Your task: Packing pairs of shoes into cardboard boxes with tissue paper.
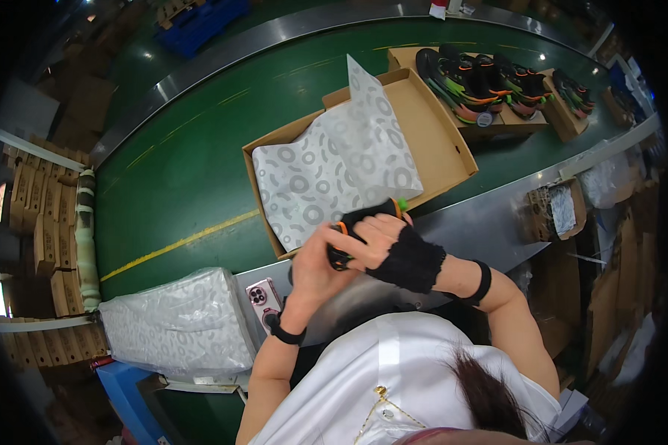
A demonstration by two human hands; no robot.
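At the near edge of green conveyor belt [178, 170]: black sports shoe with orange and green trim [364, 222], clasped by left hand [313, 268] and gloved right hand [393, 248], fingers wrapped tight. Best lowered level into open brown cardboard box [430, 133], onto grey ring-patterned tissue paper [334, 174], paper kept flat.

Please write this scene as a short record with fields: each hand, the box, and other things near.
left hand: grips black shoe, bare, dark wristband
right hand: on the same shoe, black fingerless glove
open box: cardboard, on green conveyor belt, lined with patterned tissue paper
paper stack: left of the hands
phone: pink, beside the stack
shoes on boxes: further along the belt
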